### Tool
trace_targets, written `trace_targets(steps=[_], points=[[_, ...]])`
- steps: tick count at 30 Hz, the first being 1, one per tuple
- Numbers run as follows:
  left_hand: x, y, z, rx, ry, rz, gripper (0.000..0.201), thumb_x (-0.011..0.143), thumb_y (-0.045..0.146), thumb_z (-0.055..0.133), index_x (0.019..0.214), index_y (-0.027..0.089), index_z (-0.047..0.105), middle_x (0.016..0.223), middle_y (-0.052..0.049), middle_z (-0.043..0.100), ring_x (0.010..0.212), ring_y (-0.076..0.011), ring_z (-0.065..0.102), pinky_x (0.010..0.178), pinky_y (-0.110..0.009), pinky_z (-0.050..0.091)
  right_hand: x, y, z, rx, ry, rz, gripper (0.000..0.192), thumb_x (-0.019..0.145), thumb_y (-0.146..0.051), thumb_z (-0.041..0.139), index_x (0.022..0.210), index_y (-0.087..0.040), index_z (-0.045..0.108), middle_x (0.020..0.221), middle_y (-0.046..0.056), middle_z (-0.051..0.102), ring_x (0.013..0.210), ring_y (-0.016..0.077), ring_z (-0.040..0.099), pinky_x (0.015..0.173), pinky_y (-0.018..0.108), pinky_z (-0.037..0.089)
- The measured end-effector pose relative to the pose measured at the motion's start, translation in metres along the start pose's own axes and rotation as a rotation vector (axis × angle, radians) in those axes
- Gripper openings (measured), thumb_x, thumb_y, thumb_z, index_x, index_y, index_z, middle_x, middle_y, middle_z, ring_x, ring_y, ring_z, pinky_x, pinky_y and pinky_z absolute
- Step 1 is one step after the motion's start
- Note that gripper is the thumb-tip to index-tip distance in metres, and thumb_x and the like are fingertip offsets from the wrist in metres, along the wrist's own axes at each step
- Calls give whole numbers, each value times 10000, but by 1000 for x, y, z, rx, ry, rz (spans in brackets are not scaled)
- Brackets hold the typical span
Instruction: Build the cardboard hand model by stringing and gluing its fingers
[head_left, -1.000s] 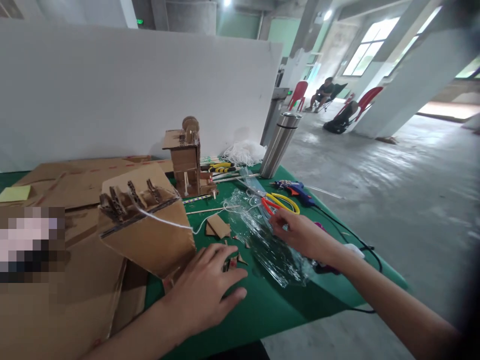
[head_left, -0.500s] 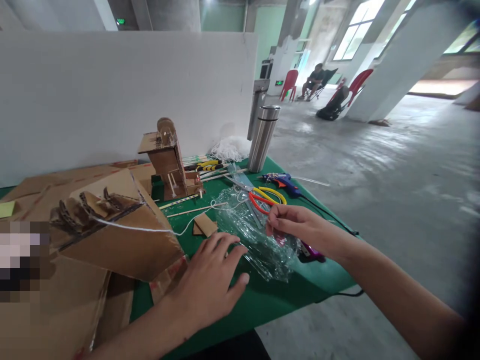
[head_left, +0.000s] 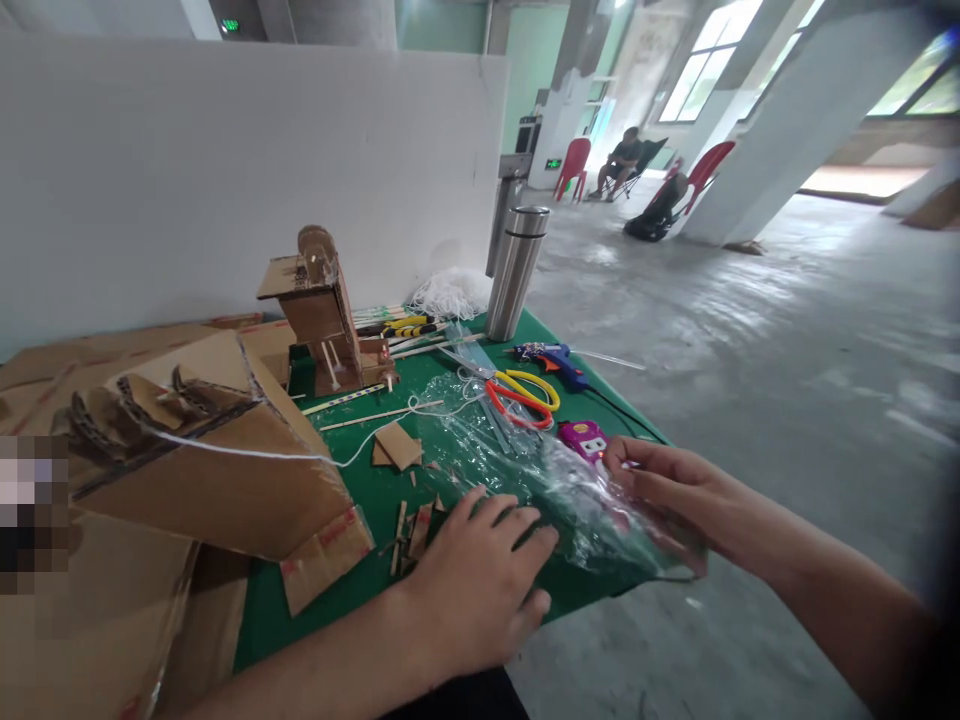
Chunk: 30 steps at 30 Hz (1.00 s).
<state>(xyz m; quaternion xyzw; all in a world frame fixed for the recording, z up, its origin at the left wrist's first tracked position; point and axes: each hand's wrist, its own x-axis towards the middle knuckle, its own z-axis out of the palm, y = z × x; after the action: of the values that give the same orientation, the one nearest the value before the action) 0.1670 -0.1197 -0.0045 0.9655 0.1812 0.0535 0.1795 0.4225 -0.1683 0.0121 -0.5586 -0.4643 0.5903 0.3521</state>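
Head view: left hand [head_left: 480, 590] spread flat on plastic sheet [head_left: 540, 480]; right hand [head_left: 667, 490] pinching its edge.

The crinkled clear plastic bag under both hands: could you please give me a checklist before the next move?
1. Left hand flat on the crinkled clear plastic bag: ok.
2. Right hand gripping the bag's right end: ok.
3. Red and yellow scissors clear of both hands: ok.
4. Pink toy-like gadget apart from the right fingers: not ok, it lies right beside them.
5. Bag's contents: cannot tell.
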Motion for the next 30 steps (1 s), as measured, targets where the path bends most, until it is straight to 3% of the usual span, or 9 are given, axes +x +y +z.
trace_targets(steps=[6,16,21,24,27,30], points=[[-1,-2,5,55,-49,-11,433,955,362,529,1356,207,483,1420,-93,562,1295,-311,503,1104,-563,390,-1,17,-8,35,18,8,451,874,-610,627,818,-210,425,636,-16,636,306,25,395,300,139,215],[-5,-5,9,63,-35,-7,435,968,368,508,1378,229,464,1443,-87,542,1327,-300,477,1128,-561,361,1,20,-2,-12,62,113,601,734,-763,656,770,-213,418,510,-39,578,247,12,306,277,138,109],[-5,-4,12,113,-5,5,432,970,373,508,1371,219,459,1430,-82,555,1312,-303,490,1104,-564,385,-2,25,-5,-72,19,132,591,768,-766,617,799,-214,410,560,-40,589,260,12,327,285,139,124],[-4,-5,11,188,39,45,346,997,272,449,1332,192,486,1374,-65,602,1262,-285,535,1087,-529,405,-1,19,-3,-171,10,107,553,797,-730,614,797,-213,417,616,-31,603,293,11,337,301,148,187],[-2,-7,9,277,88,70,267,1000,160,421,1229,173,558,1265,-48,667,1166,-247,596,1035,-446,449,5,7,3,-290,35,32,415,864,-586,615,808,-217,434,716,5,638,411,56,456,370,176,310],[-1,-9,4,337,99,75,147,967,147,517,1064,166,626,1099,-48,715,1033,-226,639,906,-389,506,17,-8,12,-532,90,-110,188,898,-355,567,810,-218,474,714,-1,616,549,107,499,481,219,378]])
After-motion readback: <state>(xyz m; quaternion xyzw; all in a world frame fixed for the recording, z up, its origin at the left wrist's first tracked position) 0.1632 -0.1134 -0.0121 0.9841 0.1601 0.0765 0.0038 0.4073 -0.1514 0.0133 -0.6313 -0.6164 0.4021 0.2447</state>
